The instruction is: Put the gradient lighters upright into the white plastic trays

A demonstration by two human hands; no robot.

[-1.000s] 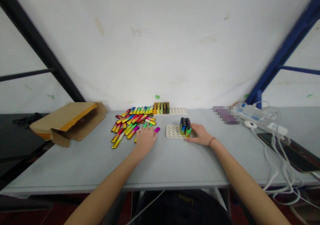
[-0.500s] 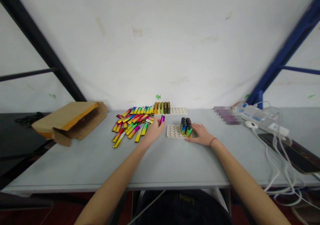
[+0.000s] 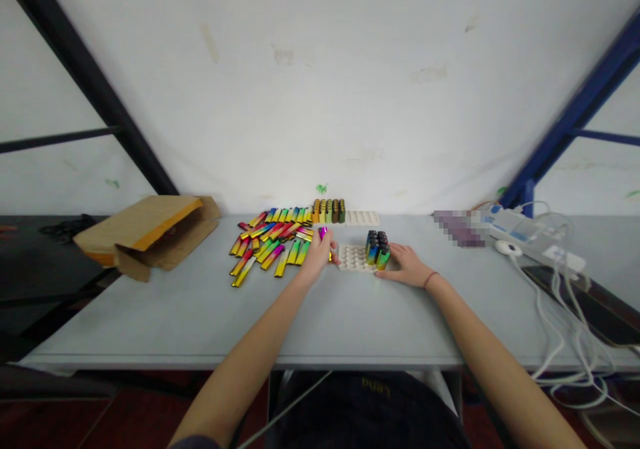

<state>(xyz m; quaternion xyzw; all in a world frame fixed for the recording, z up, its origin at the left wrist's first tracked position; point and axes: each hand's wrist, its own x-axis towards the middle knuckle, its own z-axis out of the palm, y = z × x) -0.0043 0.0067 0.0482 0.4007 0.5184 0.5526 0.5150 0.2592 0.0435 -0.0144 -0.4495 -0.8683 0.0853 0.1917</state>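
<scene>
the fingers of the left hand (image 3: 318,257) are closed around 1 shiny purple piece (image 3: 323,231), its upper end showing above them. a white tray (image 3: 353,258) lies just right of these fingers, on the grey table (image 3: 350,322), its round sockets showing on the side nearest to them.

the fingers of the right hand (image 3: 409,267) are parted and curve about the tray's right end, the thumb at its near edge, the others beside the upright dark-topped pieces (image 3: 373,250) that stand there; whether they press on the tray i cannot tell.

left of the left fingers, many metallic pieces (image 3: 273,257) lie spread out in red, yellow, green and blue. beyond the same fingers, toward the wall (image 3: 320,102), gold-topped pieces (image 3: 329,212) stand at the left of a 2nd white tray (image 3: 363,218). well left of the left fingers lies an opened brown cardboard box (image 3: 145,222). well right of the right fingers are a white power strip (image 3: 530,234) and tangled white cables (image 3: 579,332).
</scene>
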